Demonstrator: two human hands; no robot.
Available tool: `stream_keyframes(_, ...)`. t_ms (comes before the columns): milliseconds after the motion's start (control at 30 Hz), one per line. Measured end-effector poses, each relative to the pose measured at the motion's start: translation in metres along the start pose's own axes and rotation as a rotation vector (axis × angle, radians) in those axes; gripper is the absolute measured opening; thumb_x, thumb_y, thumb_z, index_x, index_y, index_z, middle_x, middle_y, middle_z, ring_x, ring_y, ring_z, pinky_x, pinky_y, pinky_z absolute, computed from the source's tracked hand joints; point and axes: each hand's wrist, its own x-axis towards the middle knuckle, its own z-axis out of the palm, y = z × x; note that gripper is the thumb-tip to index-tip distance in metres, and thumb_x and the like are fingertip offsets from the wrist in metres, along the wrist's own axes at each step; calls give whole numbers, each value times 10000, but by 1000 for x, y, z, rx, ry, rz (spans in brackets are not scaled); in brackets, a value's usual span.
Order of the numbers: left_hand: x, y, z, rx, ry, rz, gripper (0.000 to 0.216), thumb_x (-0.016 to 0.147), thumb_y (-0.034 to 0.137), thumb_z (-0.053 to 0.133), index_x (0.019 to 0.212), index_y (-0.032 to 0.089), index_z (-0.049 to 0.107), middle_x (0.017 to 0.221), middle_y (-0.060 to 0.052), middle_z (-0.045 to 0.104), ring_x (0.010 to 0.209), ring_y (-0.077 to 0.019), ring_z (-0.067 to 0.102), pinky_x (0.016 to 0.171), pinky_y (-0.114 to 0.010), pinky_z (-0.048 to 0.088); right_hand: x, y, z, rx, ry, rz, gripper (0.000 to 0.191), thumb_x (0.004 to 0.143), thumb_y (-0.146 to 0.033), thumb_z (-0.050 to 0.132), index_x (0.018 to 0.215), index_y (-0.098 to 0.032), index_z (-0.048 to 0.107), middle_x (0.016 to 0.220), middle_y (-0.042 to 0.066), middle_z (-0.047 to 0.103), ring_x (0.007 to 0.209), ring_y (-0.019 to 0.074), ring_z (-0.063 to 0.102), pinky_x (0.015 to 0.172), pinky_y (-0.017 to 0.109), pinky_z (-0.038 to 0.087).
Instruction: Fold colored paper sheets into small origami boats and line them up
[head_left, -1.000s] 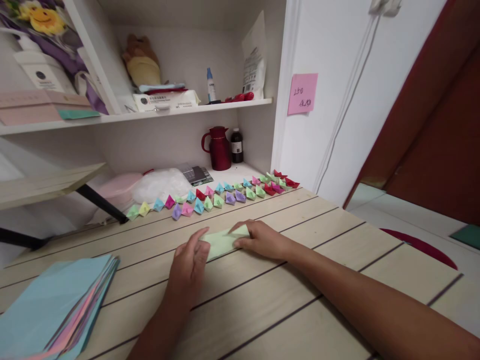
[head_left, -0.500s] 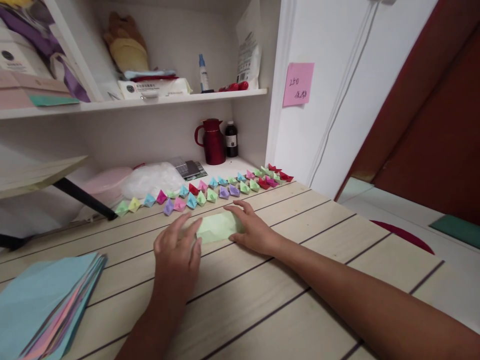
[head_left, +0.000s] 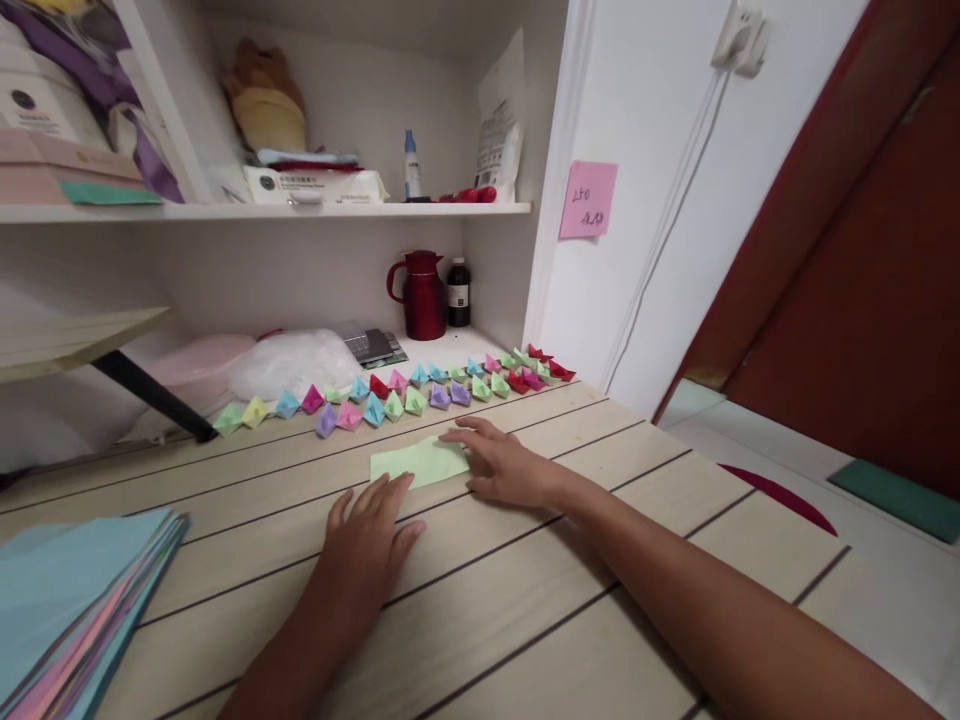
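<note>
A folded light green paper (head_left: pixel 417 463) lies flat on the wooden table (head_left: pixel 570 600). My right hand (head_left: pixel 504 465) rests on its right end, fingers stretched out and pressing it down. My left hand (head_left: pixel 369 540) lies flat on the table just in front of the paper's near edge, fingers apart, holding nothing. Behind the paper runs a row of several small folded paper boats (head_left: pixel 390 392) in many colours.
A stack of coloured paper sheets (head_left: pixel 71 600) sits at the near left. Behind the boats are a white plastic bag (head_left: pixel 292 362), a red jug (head_left: pixel 424 295) and a dark bottle (head_left: pixel 458 292). A shelf (head_left: pixel 300 211) holds clutter above. A pink note (head_left: pixel 587 199) sticks to the wall.
My left hand has slid back off the green paper toward me and now lies flat on the table. The right hand stays on the paper's right end. The camera shifted slightly.
</note>
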Motion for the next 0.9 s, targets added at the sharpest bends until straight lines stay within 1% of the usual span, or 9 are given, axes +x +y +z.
stream_keyframes(67,0,0,1,-15,2,2,435,932,287,433,1360,231,486,1419,-82,523,1353,-242,411,1111,-518,235,0,-3,6,-119,0,-80,730,742,-68,585,1400,-331,410,1482,88,316,1298,283,417,1040,492,366)
stream_keyframes(133,0,0,4,-28,13,16,389,934,290,433,1308,287,540,1427,-45,517,1355,-241,407,1106,-530,231,2,-4,12,-204,20,-150,701,750,-22,522,1384,-310,441,1446,89,391,1275,261,450,1032,467,379)
stream_keyframes(300,-2,-6,8,-70,67,60,340,928,309,449,1221,362,612,1396,-32,552,1321,-264,445,1062,-562,271,9,2,19,-245,108,-198,523,787,-64,556,1266,-271,577,1296,81,547,1187,238,529,1000,412,417)
stream_keyframes(400,-1,-9,5,-135,116,93,300,925,316,450,1128,354,668,1309,-34,626,1247,-257,519,1032,-554,315,11,5,20,-208,126,-191,371,822,-153,607,1170,-276,649,1250,77,570,1117,232,575,974,405,435)
stream_keyframes(567,-2,-8,-2,-233,214,97,262,917,292,451,892,271,711,1076,-30,734,1054,-215,628,1016,-508,348,13,6,21,-144,135,-162,265,805,-142,646,1018,-282,719,1277,64,555,1100,225,582,984,411,420)
stream_keyframes(667,-2,-7,-4,-221,273,127,244,919,278,451,927,255,694,1014,-27,745,990,-202,652,1044,-510,318,11,4,15,-157,127,-159,143,814,-171,655,879,-265,740,1315,53,551,1196,261,519,1023,458,366)
stream_keyframes(767,-2,-7,-4,-139,364,187,247,914,250,462,1021,263,684,1155,-57,698,1074,-228,624,1066,-549,275,7,-3,4,-195,85,-186,77,820,-216,669,804,-260,731,1360,25,540,1299,302,415,1049,521,289)
stream_keyframes(833,-3,-6,-3,-88,348,239,252,899,229,486,1041,290,686,1215,-55,668,1113,-248,603,1069,-588,246,4,-8,-4,-192,24,-221,74,821,-219,673,798,-267,725,1320,7,582,1324,299,387,1063,525,255)
stream_keyframes(900,-5,-4,-4,-77,275,298,253,886,203,506,1022,306,693,1164,-39,692,1079,-245,614,1065,-610,237,1,-12,-10,-143,-74,-269,79,833,-219,662,815,-272,718,1200,1,659,1279,265,450,1063,483,270)
